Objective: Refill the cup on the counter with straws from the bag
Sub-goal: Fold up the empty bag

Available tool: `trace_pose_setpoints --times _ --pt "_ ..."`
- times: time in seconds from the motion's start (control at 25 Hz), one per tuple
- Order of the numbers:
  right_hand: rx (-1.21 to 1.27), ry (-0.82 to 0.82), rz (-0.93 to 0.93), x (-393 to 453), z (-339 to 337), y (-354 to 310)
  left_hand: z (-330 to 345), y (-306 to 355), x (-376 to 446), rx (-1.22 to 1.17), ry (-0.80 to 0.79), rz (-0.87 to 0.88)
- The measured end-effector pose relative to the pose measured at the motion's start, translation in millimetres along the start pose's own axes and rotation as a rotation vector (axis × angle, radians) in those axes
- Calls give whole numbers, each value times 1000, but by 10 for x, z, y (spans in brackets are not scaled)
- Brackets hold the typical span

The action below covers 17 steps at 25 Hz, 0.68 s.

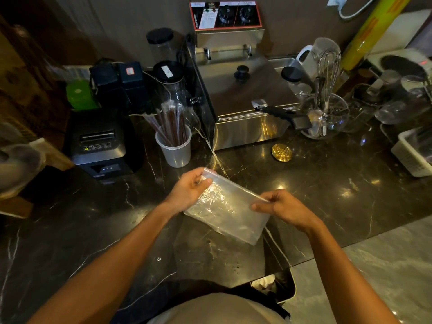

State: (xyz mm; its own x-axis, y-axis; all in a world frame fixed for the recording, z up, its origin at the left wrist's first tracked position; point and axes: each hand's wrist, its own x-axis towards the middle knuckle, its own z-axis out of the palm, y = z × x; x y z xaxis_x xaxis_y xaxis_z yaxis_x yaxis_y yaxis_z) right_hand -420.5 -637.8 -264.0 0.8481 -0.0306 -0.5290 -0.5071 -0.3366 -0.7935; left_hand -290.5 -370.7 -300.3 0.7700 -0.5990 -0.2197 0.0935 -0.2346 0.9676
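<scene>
Both hands pinch a flat clear bag (230, 211) above the counter (327, 183): left hand (190, 188), right hand (280, 206). The cup (174, 148) holds wrapped straws (170, 122).

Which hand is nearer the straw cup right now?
Left. The left hand grips the clear bag's far corner, just in front of the straw cup. The right hand pinches the bag's other end, farther right and nearer the person.

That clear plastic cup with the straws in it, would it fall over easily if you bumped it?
Probably yes. The cup looks thin and light, and its base is narrower than its rim. The wrapped straws stand well above the rim and lean to one side, which likely makes it top-heavy. On the polished counter it might also slide.
</scene>
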Motion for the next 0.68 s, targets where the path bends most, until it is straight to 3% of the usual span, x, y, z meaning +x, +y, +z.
trace_pose_setpoints --times 0.2,0.32,0.52,0.68 --pt "-80 -73 -42 13 122 -129 108 133 86 210 -139 32" --pt "-73 -90 -77 36 220 -159 181 143 99 183 -113 3" --pt "243 12 -33 9 146 -54 -7 99 -13 -20 106 -103" --pt "510 94 -72 23 152 -15 10 60 -67 -138 47 -233"
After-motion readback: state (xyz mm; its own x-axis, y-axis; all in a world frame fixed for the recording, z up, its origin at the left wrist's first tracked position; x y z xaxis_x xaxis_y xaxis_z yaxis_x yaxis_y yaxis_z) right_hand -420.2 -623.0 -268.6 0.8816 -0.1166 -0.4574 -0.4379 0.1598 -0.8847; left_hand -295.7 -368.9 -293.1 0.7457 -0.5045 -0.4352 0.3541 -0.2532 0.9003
